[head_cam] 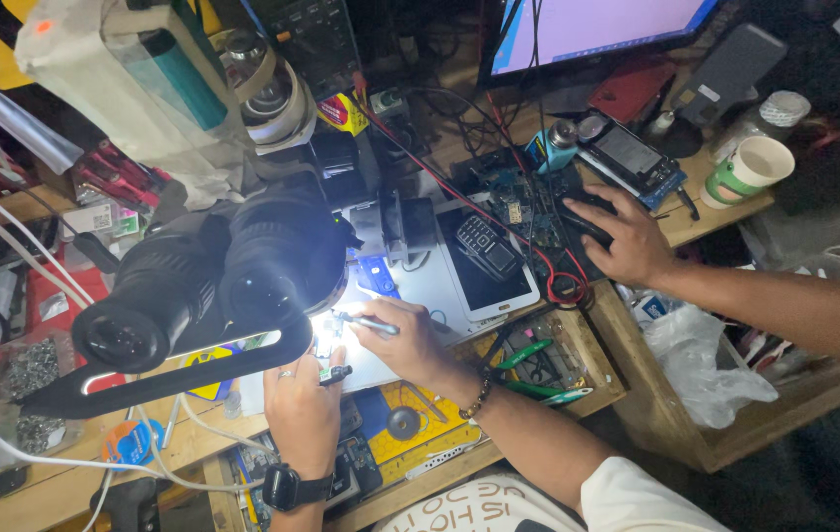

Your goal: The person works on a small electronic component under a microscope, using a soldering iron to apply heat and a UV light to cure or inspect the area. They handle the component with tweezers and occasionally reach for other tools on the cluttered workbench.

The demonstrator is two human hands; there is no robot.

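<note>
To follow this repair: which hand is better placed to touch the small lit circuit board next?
Probably the right hand: it holds the thin silver metal tool pointing at the small lit circuit board, which the left hand holds.

Dim bench; microscope lamp (326,325) glare at centre, dark corners, sharp focus.

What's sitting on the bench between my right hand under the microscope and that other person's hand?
In the head view, a white tablet with a small black keypad phone on it lies between your right hand and the other person's hand.
</note>
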